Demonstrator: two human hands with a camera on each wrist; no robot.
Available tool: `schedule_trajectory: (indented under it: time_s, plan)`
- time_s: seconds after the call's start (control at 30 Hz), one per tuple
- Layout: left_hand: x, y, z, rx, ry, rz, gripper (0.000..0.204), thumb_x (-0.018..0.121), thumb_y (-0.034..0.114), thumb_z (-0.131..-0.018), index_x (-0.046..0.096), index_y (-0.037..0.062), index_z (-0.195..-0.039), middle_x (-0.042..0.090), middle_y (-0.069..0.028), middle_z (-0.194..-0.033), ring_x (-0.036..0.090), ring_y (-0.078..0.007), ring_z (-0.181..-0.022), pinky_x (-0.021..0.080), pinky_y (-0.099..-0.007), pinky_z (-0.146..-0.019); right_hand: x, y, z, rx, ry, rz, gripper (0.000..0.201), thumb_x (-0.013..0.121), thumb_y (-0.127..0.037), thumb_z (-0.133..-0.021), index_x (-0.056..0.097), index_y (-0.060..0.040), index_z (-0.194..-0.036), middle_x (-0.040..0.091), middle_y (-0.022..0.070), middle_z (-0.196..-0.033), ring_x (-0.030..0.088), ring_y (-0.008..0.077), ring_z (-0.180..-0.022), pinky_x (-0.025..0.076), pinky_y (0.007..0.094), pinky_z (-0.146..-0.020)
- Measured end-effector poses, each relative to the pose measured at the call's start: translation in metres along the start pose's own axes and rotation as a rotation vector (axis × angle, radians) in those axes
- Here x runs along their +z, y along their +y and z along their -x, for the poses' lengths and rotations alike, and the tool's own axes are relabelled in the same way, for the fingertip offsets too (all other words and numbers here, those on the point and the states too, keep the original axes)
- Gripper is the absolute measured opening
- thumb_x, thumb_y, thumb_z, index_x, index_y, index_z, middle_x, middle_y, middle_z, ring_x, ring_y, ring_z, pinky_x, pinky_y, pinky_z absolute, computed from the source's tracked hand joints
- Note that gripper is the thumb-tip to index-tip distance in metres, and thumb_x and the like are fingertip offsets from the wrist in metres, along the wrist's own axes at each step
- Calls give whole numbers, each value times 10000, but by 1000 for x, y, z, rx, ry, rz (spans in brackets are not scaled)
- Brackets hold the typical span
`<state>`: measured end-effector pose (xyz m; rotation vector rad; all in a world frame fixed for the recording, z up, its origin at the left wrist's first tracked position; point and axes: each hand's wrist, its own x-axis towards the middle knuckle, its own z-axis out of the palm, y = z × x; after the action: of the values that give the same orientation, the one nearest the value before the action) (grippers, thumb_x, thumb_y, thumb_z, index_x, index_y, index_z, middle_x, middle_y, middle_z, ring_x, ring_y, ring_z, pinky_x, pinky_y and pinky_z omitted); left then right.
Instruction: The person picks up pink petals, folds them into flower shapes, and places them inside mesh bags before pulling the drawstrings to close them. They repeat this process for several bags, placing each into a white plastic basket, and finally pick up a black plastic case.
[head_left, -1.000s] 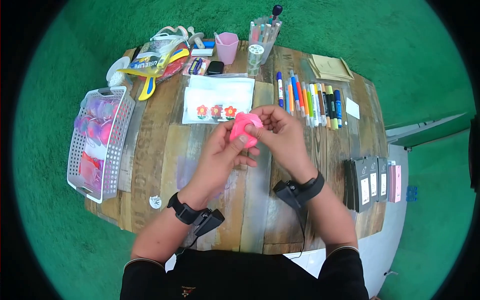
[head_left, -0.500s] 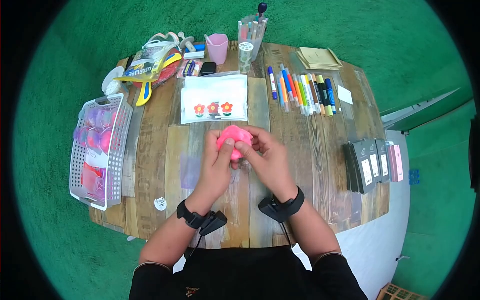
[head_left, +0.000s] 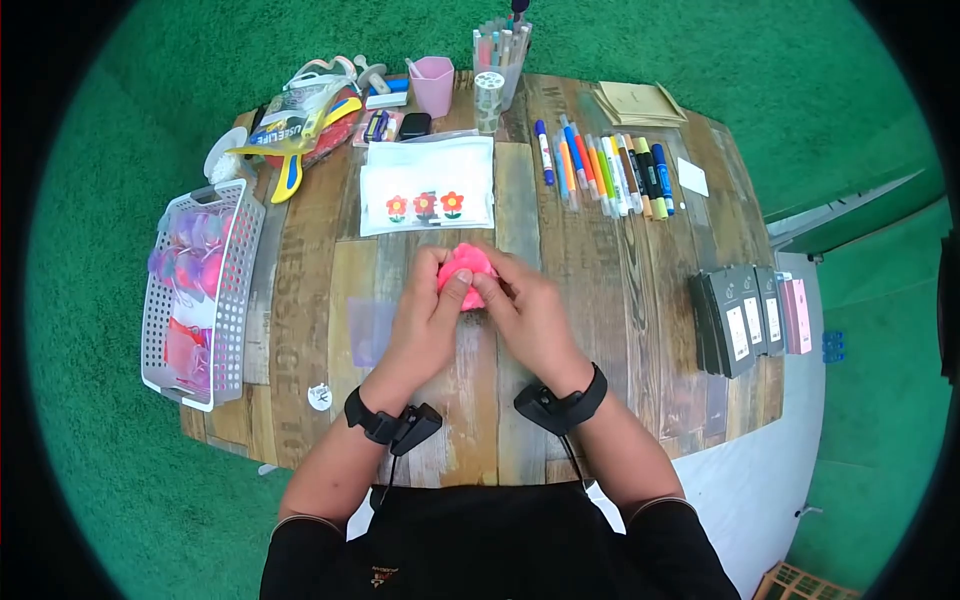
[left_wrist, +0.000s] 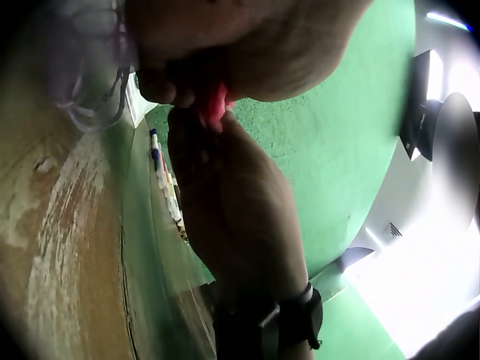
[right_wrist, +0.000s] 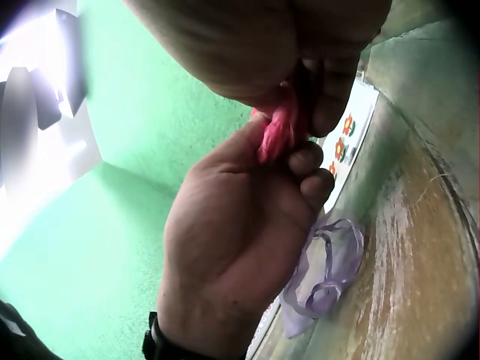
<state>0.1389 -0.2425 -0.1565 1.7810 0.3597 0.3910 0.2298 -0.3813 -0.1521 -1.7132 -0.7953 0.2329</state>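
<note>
Both hands hold a soft, bright pink crumpled lump in front of the chest, above the table. My left hand grips its left side, thumb on top and fingers curled underneath. On the other side my right hand grips it the same way, and the two thumbs meet near the middle. In the right wrist view the lump shows wrinkled folds between the hands; whether it is cloth or dough, I cannot tell. A sheer lilac pouch with ribbon loops lies on the table beside the left hand.
A white pouch with flowers lies beyond the hands. Several markers are lined up to its right. At the left edge stands a white basket of small bags; dark boxes stand at the right. A round sticker lies near the front left.
The hands have come down and nearer to the body with the pink lump. Its folds have been pressed into a smaller shape, and both thumbs now lie side by side on it.
</note>
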Motion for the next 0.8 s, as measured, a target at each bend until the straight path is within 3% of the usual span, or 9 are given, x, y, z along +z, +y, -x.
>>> schedule_trajectory:
  time_s: [0.03, 0.17, 0.23, 0.3, 0.33, 0.43, 0.53, 0.63, 0.8]
  plan:
    - [-2, 1, -1, -17, -11, 2, 208, 557, 203, -1135, 535, 21, -1234, 665, -166, -1076, 674, -281, -994, 536, -408, -890, 0, 3, 0, 66, -5, -60, 369, 684, -115, -1053, 669, 33, -1390, 740, 233, -1141, 749, 319, -949, 590, 377, -845]
    - [-6, -5, -4, 24, -43, 23, 216, 610, 197, -1108, 548, 22, -1219, 660, -151, -1068, 650, -238, -963, 538, -383, -852, 3, 16, 1, 177, 4, -269, 349, 733, -100, -1027, 705, 32, -1350, 773, 137, -1087, 730, 145, -892, 589, 294, -796]
    - [-9, -11, -4, 53, -46, 64, 227, 643, 202, -1094, 559, 23, -1206, 652, -138, -1045, 635, -223, -925, 537, -370, -827, 1, 14, 2, 212, -1, -305, 317, 727, -90, -1033, 718, 31, -1326, 775, 94, -1049, 716, 109, -889, 586, 272, -792]
    - [-9, -2, 0, 70, 59, 75, 261, 698, 204, -1056, 572, 27, -1201, 636, -118, -1005, 616, -219, -883, 531, -366, -801, 2, 14, 0, 228, 15, -351, 259, 722, -82, -1039, 737, 29, -1273, 772, 44, -996, 698, 77, -871, 581, 251, -785]
    - [-10, 7, 1, 83, 111, 81, 280, 725, 204, -1037, 579, 28, -1199, 628, -107, -985, 607, -217, -862, 529, -363, -789, 1, 13, 0, 232, 15, -340, 253, 724, -83, -1038, 739, 28, -1265, 772, 46, -997, 698, 78, -868, 581, 252, -784]
    - [-32, 35, 13, 207, 230, -368, 324, 808, 201, -952, 594, 32, -1128, 616, -108, -946, 616, -270, -818, 525, -389, -750, -1, 9, 1, 249, 18, -303, 245, 733, -89, -1027, 743, 27, -1243, 772, 51, -995, 696, 83, -860, 580, 256, -780]
    - [-50, 48, 30, 160, 134, -677, 364, 861, 225, -871, 599, 42, -1046, 643, -125, -942, 648, -334, -823, 524, -431, -727, -1, 7, 1, 260, 14, -225, 257, 750, -106, -1005, 747, 24, -1227, 774, 61, -990, 700, 96, -851, 579, 265, -773]
    - [-50, 59, 45, 18, -15, -865, 370, 879, 262, -861, 609, 50, -999, 633, -115, -870, 660, -330, -790, 515, -427, -690, 0, 6, 1, 239, 10, -119, 272, 760, -128, -985, 754, 14, -1217, 780, 75, -990, 710, 115, -846, 579, 277, -769]
    - [-41, 33, 49, 195, -5, -912, 361, 855, 253, -863, 630, 64, -1072, 709, -139, -918, 703, -386, -844, 534, -492, -764, 2, 13, 2, 237, 34, -132, 268, 761, -146, -979, 764, -7, -1207, 786, 84, -989, 724, 135, -850, 583, 292, -772]
